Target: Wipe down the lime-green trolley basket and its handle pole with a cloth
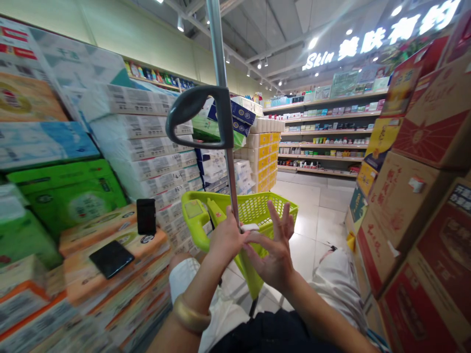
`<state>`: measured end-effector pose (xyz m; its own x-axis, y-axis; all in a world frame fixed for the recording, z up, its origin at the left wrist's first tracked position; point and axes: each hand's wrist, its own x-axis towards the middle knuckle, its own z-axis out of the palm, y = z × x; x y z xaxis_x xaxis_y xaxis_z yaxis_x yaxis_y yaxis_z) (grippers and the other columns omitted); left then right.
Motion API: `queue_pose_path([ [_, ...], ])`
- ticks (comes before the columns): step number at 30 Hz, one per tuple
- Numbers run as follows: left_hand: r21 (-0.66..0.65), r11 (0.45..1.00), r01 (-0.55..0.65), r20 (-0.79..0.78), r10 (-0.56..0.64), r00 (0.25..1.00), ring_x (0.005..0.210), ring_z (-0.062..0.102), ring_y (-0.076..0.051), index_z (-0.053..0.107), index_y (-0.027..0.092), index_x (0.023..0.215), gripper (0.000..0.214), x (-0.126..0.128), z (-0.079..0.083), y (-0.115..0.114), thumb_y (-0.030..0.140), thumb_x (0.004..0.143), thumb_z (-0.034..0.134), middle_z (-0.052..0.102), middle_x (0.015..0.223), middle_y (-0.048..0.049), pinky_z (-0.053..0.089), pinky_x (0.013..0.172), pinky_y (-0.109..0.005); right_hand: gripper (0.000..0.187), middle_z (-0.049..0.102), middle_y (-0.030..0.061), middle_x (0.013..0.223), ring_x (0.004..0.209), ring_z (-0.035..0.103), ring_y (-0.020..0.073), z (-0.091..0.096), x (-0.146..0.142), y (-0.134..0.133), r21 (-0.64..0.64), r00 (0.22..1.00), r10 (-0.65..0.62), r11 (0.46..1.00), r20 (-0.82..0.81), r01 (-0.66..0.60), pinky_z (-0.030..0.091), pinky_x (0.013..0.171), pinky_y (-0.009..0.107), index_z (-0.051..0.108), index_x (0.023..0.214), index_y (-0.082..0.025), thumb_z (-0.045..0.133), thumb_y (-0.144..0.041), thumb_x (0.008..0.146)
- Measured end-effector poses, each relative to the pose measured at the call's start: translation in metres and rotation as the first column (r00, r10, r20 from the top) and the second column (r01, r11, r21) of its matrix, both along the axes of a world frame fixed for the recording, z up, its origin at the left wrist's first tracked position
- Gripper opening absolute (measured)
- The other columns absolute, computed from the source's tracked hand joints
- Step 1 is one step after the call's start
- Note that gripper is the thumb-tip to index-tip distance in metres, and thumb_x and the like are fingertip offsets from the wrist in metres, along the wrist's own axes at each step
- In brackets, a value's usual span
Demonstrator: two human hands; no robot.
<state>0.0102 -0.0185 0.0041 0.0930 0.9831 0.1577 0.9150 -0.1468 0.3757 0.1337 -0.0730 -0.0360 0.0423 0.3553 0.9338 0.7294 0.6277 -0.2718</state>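
Note:
A slim metal pole (231,176) rises in front of me, with a dark grey loop-shaped handle (227,117) fixed to it. My left hand (226,238), with a gold bangle on its wrist, is closed around the lower part of the pole. Thumb and index finger of my right hand (274,250) come together beside the pole, touching the left fingertips; its other fingers stretch upward. Right by these fingertips shows a small white piece (250,227), its kind unclear. Behind both hands stands a lime-green shopping basket (270,215) with a perforated wall.
Stacked packs at left carry a black phone (146,216) and a flat black object (111,259). Tall stacks of white packs (143,142) stand beyond. Cardboard cartons (405,196) line the right side. Stocked shelves (327,131) cross the back, behind a tiled floor (309,196).

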Motion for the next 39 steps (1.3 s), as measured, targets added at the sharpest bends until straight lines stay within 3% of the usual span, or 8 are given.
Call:
queue_pose_path([
  [10, -0.042, 0.999, 0.019, 0.081, -0.015, 0.997, 0.106, 0.066, -0.026, 0.012, 0.007, 0.147, 0.092, 0.000, 0.006, -0.007, 0.032, 0.078, 0.068, 0.069, 0.114, -0.0160, 0.046, 0.082, -0.030, 0.007, 0.041, -0.0068, 0.149, 0.150, 0.005, 0.0293, -0.001, 0.000, -0.001, 0.002, 0.999, 0.051, 0.999, 0.009, -0.051, 0.001, 0.120, 0.055, 0.070, 0.079, -0.029, 0.067, -0.024, 0.082],
  [12, -0.037, 0.999, 0.004, 0.083, -0.001, 0.997, 0.105, 0.067, -0.027, 0.015, 0.008, 0.146, 0.091, 0.000, 0.005, -0.008, 0.032, 0.077, 0.069, 0.070, 0.111, -0.0153, 0.047, 0.081, -0.030, 0.008, 0.045, -0.0005, 0.147, 0.148, 0.016, 0.0294, -0.006, 0.003, 0.006, -0.061, 0.995, 0.095, 0.994, -0.018, -0.096, 0.010, 0.120, 0.054, 0.069, 0.089, -0.028, 0.063, -0.024, 0.085],
  [15, -0.004, 1.000, 0.008, 0.100, -0.008, 0.995, 0.102, 0.068, -0.027, 0.023, 0.010, 0.142, 0.083, 0.001, 0.002, -0.008, 0.027, 0.075, 0.070, 0.072, 0.105, -0.0122, 0.047, 0.078, -0.030, 0.028, 0.052, 0.0089, 0.140, 0.139, 0.039, 0.0257, -0.021, 0.004, 0.025, -0.189, 0.967, 0.211, 0.953, -0.145, -0.236, 0.031, 0.114, 0.048, 0.060, 0.115, -0.023, 0.052, -0.022, 0.089],
  [20, 0.059, 0.998, 0.014, 0.084, -0.019, 0.996, 0.095, 0.069, -0.027, 0.035, 0.013, 0.132, 0.067, -0.001, -0.003, -0.010, 0.028, 0.075, 0.066, 0.072, 0.099, -0.0113, 0.048, 0.076, -0.031, 0.034, 0.067, 0.0071, 0.118, 0.109, 0.064, 0.0192, -0.048, -0.005, 0.053, -0.354, 0.899, 0.316, 0.839, -0.303, -0.414, 0.050, 0.096, 0.035, 0.057, 0.124, -0.022, 0.040, -0.023, 0.094],
  [24, 0.107, 0.992, 0.063, 0.064, -0.070, 0.995, 0.098, 0.067, -0.026, 0.038, 0.014, 0.129, 0.067, -0.007, -0.003, -0.011, 0.027, 0.070, 0.068, 0.068, 0.106, -0.0121, 0.049, 0.081, -0.032, 0.031, 0.067, 0.0066, 0.115, 0.109, 0.061, 0.0190, -0.062, -0.004, 0.061, -0.350, 0.909, 0.364, 0.840, -0.205, -0.415, 0.049, 0.097, 0.035, 0.059, 0.120, -0.024, 0.038, -0.028, 0.098],
  [30, 0.130, 0.979, 0.155, 0.165, -0.176, 0.971, 0.090, 0.067, -0.021, 0.044, 0.020, 0.116, 0.052, -0.014, -0.004, -0.015, 0.023, 0.069, 0.064, 0.066, 0.103, -0.0048, 0.052, 0.080, -0.032, 0.028, 0.063, 0.0104, 0.112, 0.109, 0.058, 0.0227, -0.075, 0.001, 0.067, -0.361, 0.970, 0.191, 0.903, -0.151, -0.234, 0.046, 0.097, 0.042, 0.059, 0.114, -0.021, 0.039, -0.027, 0.095],
  [35, 0.142, 0.986, 0.085, 0.148, -0.106, 0.983, 0.094, 0.067, -0.022, 0.041, 0.018, 0.120, 0.048, -0.009, -0.002, -0.023, 0.020, 0.075, 0.058, 0.066, 0.105, -0.0080, 0.050, 0.084, -0.033, 0.041, 0.060, 0.0094, 0.122, 0.114, 0.054, 0.0228, -0.067, -0.011, 0.052, -0.342, 0.934, 0.340, 0.869, -0.111, -0.357, 0.044, 0.099, 0.040, 0.048, 0.130, -0.023, 0.045, -0.024, 0.090],
  [39, 0.131, 0.990, 0.054, 0.101, -0.068, 0.993, 0.090, 0.067, -0.022, 0.042, 0.019, 0.119, 0.044, -0.007, 0.000, -0.027, 0.017, 0.077, 0.055, 0.067, 0.101, -0.0067, 0.049, 0.081, -0.032, 0.041, 0.062, 0.0071, 0.118, 0.112, 0.055, 0.0226, -0.069, -0.004, 0.051, -0.350, 0.948, 0.319, 0.886, -0.015, -0.304, 0.038, 0.102, 0.043, 0.050, 0.126, -0.024, 0.044, -0.017, 0.086],
])
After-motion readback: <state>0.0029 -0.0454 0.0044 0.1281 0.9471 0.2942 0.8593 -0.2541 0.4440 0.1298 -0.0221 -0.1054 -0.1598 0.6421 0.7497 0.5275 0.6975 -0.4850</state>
